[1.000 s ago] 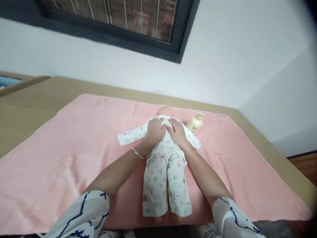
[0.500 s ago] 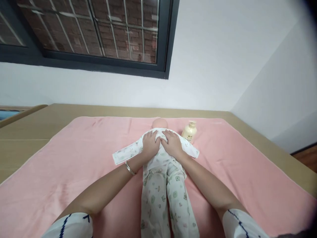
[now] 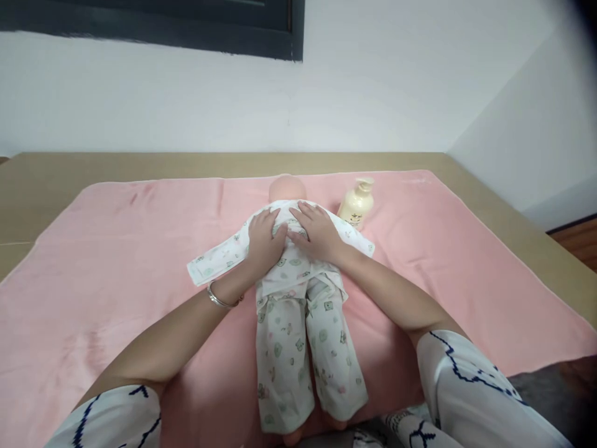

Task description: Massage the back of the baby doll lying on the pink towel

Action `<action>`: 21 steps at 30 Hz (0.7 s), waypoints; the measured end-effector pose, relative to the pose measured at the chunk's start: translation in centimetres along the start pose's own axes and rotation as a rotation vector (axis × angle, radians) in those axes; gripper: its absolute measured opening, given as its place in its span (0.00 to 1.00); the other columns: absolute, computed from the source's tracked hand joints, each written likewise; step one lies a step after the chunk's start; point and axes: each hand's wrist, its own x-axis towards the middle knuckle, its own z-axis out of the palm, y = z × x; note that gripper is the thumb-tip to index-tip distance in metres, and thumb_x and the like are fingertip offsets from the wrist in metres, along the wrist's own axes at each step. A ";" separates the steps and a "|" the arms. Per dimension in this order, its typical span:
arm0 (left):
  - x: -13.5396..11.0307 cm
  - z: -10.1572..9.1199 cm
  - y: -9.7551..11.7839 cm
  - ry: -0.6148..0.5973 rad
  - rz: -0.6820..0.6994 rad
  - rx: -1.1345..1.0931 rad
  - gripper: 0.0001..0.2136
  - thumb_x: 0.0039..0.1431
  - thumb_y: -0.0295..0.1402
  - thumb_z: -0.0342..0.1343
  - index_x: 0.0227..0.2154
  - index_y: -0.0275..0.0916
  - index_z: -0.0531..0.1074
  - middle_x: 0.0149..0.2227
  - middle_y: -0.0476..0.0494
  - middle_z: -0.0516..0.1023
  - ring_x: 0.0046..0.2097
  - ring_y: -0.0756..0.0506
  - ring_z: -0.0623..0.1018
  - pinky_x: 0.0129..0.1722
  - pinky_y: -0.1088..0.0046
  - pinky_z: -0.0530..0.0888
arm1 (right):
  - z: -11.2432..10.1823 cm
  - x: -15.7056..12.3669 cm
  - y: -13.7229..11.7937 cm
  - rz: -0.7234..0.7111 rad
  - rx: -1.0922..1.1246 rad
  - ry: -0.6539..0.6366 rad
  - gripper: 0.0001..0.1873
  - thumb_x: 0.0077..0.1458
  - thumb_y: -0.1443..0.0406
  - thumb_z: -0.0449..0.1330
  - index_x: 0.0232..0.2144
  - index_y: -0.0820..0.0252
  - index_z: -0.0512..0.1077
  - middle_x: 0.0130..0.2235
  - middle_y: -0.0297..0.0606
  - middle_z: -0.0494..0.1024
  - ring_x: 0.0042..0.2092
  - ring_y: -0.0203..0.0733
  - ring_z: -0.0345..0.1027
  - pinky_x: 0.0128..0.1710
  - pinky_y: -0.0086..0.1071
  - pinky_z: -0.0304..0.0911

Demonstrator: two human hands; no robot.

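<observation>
A baby doll in white printed pyjamas lies on a pink blanket, its bare head pointing away from me. My left hand rests flat on the left side of the doll's upper body, fingers stretched out. My right hand lies flat on the right side, fingers apart, close beside the left. A silver bangle circles my left wrist. The doll's left sleeve spreads out sideways on the blanket.
A cream pump bottle stands on the blanket just right of the doll's head. The blanket covers a tan surface set against a white wall. A dark window frame runs along the top. Wood floor shows at right.
The view has tilted down, so the window has slid almost out of sight. Both hands stay flat on the doll's upper body, shifting slightly over the cloth.
</observation>
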 end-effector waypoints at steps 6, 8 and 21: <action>-2.2 -0.5 1.9 -0.033 0.030 -0.038 0.22 0.69 0.40 0.46 0.60 0.36 0.70 0.66 0.30 0.69 0.69 0.32 0.65 0.69 0.44 0.62 | -1.0 0.2 1.3 -0.078 -0.012 -0.090 0.34 0.69 0.53 0.52 0.69 0.65 0.59 0.73 0.56 0.56 0.75 0.57 0.47 0.72 0.55 0.49; -2.9 -0.5 2.3 -0.042 0.027 -0.044 0.22 0.70 0.40 0.45 0.62 0.38 0.68 0.69 0.32 0.65 0.72 0.32 0.61 0.70 0.42 0.60 | -1.1 -0.5 -0.4 -0.003 -0.056 -0.078 0.31 0.70 0.57 0.50 0.68 0.68 0.60 0.71 0.58 0.59 0.74 0.60 0.50 0.72 0.56 0.50; -2.3 -2.0 2.9 -0.174 0.060 0.052 0.25 0.71 0.36 0.39 0.64 0.30 0.67 0.69 0.28 0.64 0.73 0.32 0.59 0.71 0.44 0.59 | -1.8 -0.2 -0.5 0.037 0.007 -0.141 0.30 0.72 0.57 0.45 0.69 0.66 0.59 0.73 0.54 0.56 0.75 0.58 0.47 0.73 0.57 0.47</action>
